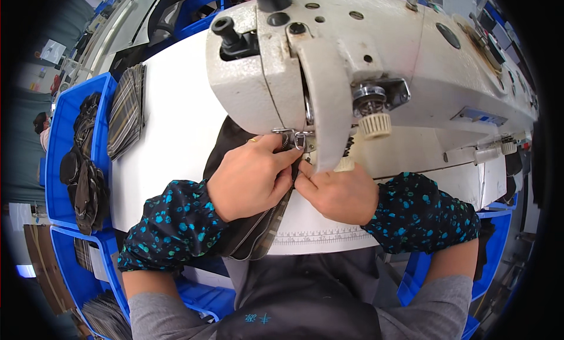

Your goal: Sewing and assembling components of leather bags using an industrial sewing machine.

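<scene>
A dark brown fabric piece (pixel 238 246) with a metal zipper (pixel 258 225) and a striped strip along its edge lies under the white sewing machine's head (pixel 252 93). My left hand (pixel 249 178) is closed on the fabric and zipper, its fingertips right beside the metal presser foot (pixel 299 140). On the other side of the zipper, my right hand (pixel 341 193) has its fingers curled and its fingertips pinching the fabric edge just in front of the foot. Between the hands, part of the zipper is covered by fingers. The needle tip is hard to make out.
Blue bins (pixel 53 163) with dark pouches and fabric stand left of the white table (pixel 164 122). Striped fabric pieces (pixel 127 108) are stacked at the table's left edge. A printed ruler (pixel 320 237) runs along the front edge. Another blue bin (pixel 496 252) is at the right.
</scene>
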A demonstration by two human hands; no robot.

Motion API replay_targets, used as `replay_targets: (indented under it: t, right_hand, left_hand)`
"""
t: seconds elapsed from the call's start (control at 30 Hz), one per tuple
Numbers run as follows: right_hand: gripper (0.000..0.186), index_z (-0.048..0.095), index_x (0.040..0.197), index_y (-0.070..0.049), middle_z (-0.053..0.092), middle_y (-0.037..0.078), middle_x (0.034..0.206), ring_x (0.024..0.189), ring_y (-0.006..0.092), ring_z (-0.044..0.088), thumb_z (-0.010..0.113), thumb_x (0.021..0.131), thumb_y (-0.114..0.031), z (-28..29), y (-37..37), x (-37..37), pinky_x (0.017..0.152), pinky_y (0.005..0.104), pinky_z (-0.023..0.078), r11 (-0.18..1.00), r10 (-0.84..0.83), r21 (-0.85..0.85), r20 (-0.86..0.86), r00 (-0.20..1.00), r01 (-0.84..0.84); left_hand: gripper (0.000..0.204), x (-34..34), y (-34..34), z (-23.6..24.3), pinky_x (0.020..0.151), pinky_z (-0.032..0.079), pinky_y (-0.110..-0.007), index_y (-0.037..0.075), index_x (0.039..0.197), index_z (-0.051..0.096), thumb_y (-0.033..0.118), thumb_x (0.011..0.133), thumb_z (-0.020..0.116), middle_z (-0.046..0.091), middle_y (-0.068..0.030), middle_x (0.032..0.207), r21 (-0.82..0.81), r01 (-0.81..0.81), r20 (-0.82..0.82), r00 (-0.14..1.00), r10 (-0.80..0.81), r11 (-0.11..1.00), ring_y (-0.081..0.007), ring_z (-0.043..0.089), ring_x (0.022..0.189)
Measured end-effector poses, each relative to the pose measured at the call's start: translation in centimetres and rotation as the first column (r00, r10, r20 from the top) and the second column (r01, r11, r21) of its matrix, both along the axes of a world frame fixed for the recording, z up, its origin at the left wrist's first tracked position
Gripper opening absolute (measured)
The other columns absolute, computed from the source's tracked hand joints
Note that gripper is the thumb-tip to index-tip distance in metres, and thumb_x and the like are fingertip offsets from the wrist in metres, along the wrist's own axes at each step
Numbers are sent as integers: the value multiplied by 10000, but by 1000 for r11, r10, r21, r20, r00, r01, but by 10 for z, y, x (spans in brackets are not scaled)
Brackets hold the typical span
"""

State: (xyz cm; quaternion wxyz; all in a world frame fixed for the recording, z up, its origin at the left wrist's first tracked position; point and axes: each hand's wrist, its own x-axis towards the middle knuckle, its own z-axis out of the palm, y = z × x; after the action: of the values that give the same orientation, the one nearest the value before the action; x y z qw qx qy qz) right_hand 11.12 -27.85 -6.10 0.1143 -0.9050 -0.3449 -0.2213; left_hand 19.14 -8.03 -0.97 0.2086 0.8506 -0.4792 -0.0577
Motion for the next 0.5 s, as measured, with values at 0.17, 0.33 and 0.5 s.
replay_targets:
  t: [0.17, 0.33, 0.5]
  right_hand:
    - [151, 612, 898, -45, 639, 70, 749, 568, 189, 643, 662, 784, -130, -2, -2, 2, 445, 334, 474, 997, -81, 10, 96, 992, 81]
    - [204, 672, 986, -97, 609, 45, 782, 620, 200, 629, 656, 789, -148, -6, -4, 6, 467, 341, 441, 993, -108, -40, 37, 993, 109]
    - [210, 655, 980, -84, 524, 26, 544, 485, 204, 610, 660, 777, -138, -19, -7, 10, 431, 362, 454, 996, -73, 64, 54, 996, 70]
  left_hand:
    - [305, -1, -4, -3, 747, 545, -452, 10, 1155, 707, 107, 881, 614, 650, -185, 896, 1, -64, -7, 998, 64, 998, -384, 646, 856]
    - [256, 1, 0, -15, 754, 546, -435, -5, 1117, 714, 88, 888, 649, 669, -207, 900, -71, -143, -52, 989, 140, 987, -402, 642, 849]
    - [197, 7, 33, -24, 614, 549, -214, 14, 1160, 711, 84, 995, 630, 679, 9, 904, -88, -619, -796, 515, 318, 780, -50, 626, 770]
